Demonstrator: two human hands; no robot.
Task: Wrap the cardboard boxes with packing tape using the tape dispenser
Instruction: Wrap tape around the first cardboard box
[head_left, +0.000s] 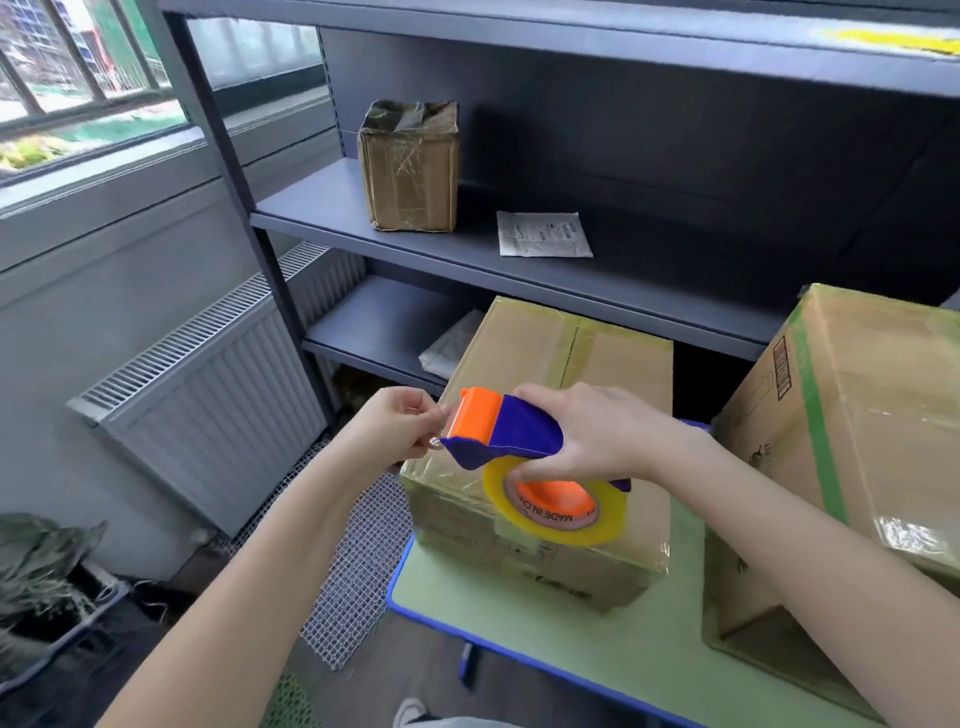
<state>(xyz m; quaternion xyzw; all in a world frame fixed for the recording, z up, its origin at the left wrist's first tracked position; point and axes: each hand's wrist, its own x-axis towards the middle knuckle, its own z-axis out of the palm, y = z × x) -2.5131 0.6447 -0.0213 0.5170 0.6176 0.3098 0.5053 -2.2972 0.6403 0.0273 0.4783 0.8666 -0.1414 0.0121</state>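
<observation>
A dark grey metal shelf unit (467, 244) stands beyond the left hand (395, 426) and the right hand (587, 436). A white paper packet (543, 234) lies flat on its middle shelf above the right hand, and a crumpled clear bag (449, 345) lies on the shelf just above the left hand. Left of the left hand a white radiator (208, 415) sits under a window (78, 78), a wire mesh panel (353, 561) shows below that hand, a dark bin (52, 597) stands well to its lower left, and a green table (519, 623) with a blue edge lies beneath the right hand.
</observation>
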